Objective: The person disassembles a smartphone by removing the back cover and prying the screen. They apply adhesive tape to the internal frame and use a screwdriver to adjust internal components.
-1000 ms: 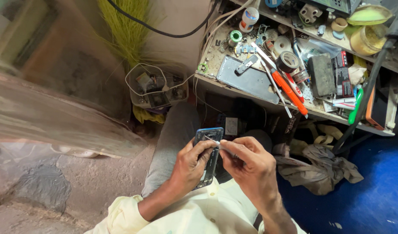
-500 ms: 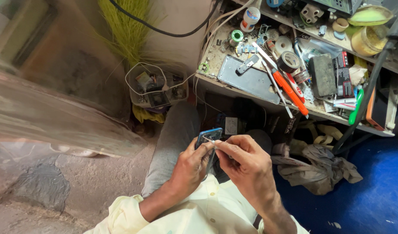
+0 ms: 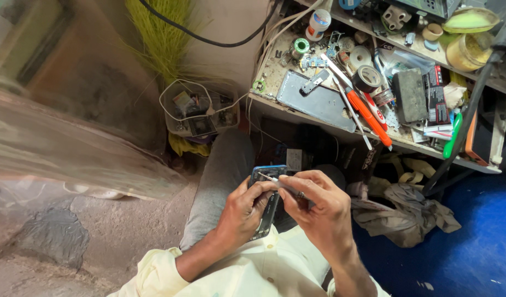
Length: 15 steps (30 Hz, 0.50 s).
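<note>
A phone (image 3: 265,199) is gripped upright in the left hand (image 3: 242,212) over the lap; a thin tool (image 3: 280,183), pinched by the right hand (image 3: 319,206), is pressed to its top edge.

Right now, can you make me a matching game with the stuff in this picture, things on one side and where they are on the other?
Things:
1. opened phone
2. thin metal tool
3. orange-handled tool
4. clear plastic tub

Places:
A. on the floor by the wall
B. in the left hand
C. on the cluttered workbench
D. in the right hand

Pairs: 1-B, 2-D, 3-C, 4-A
</note>
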Each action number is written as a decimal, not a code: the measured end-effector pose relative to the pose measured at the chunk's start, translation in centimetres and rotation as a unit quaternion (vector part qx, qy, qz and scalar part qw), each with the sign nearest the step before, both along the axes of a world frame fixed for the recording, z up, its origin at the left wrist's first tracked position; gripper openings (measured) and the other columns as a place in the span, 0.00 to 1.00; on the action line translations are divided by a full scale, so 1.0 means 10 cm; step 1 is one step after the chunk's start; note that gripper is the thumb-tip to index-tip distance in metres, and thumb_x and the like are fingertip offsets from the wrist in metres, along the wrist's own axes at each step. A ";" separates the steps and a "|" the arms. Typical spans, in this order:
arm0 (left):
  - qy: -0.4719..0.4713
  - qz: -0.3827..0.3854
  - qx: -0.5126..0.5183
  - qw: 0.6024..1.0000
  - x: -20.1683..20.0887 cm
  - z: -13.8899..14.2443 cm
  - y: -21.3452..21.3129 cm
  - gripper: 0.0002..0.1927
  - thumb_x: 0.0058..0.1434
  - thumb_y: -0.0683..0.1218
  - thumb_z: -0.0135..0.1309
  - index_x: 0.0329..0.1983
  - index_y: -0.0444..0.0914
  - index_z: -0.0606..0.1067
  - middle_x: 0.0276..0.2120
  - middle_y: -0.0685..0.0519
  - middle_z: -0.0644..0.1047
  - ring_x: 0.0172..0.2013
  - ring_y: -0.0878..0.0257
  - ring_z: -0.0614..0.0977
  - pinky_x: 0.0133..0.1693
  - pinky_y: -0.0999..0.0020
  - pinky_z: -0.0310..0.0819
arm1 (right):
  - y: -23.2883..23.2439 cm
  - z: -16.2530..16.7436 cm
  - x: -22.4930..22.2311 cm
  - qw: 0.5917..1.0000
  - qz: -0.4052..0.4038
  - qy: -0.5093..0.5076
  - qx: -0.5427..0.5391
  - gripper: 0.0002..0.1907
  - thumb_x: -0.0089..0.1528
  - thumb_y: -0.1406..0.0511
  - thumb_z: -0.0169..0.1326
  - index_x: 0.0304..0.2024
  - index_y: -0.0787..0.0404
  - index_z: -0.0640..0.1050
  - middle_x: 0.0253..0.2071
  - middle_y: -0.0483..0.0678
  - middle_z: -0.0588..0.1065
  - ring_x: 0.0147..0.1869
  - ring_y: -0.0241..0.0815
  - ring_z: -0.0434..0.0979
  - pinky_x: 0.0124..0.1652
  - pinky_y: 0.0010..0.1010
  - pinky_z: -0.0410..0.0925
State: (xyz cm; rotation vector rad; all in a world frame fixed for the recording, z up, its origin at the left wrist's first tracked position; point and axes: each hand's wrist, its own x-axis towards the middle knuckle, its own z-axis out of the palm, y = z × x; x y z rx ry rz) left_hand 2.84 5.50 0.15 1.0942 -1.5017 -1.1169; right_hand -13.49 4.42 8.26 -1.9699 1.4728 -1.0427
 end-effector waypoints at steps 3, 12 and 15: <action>0.033 -0.011 0.014 0.999 0.00 -0.02 0.00 0.09 0.67 0.35 0.52 0.49 0.34 0.77 0.43 0.47 0.78 0.41 0.60 0.84 0.42 0.68 0.79 | -0.03 -0.04 0.00 1.000 -0.005 -0.011 0.004 0.13 0.56 0.72 0.66 0.44 0.61 0.84 0.36 0.46 0.79 0.26 0.26 0.74 0.24 0.19 0.66; 0.044 -0.013 0.010 0.999 -0.01 -0.05 0.01 0.10 0.67 0.34 0.52 0.49 0.33 0.77 0.44 0.46 0.78 0.43 0.60 0.84 0.43 0.69 0.79 | -0.04 -0.09 0.00 0.999 -0.018 -0.017 0.024 0.11 0.57 0.71 0.65 0.43 0.61 0.84 0.35 0.47 0.80 0.29 0.28 0.78 0.22 0.17 0.68; 0.047 -0.016 0.005 0.999 -0.01 -0.05 0.01 0.10 0.67 0.34 0.52 0.49 0.33 0.77 0.44 0.46 0.78 0.43 0.60 0.84 0.43 0.69 0.80 | -0.03 -0.08 -0.02 1.000 -0.011 -0.013 0.015 0.11 0.57 0.71 0.65 0.44 0.61 0.84 0.36 0.48 0.80 0.31 0.28 0.80 0.23 0.17 0.71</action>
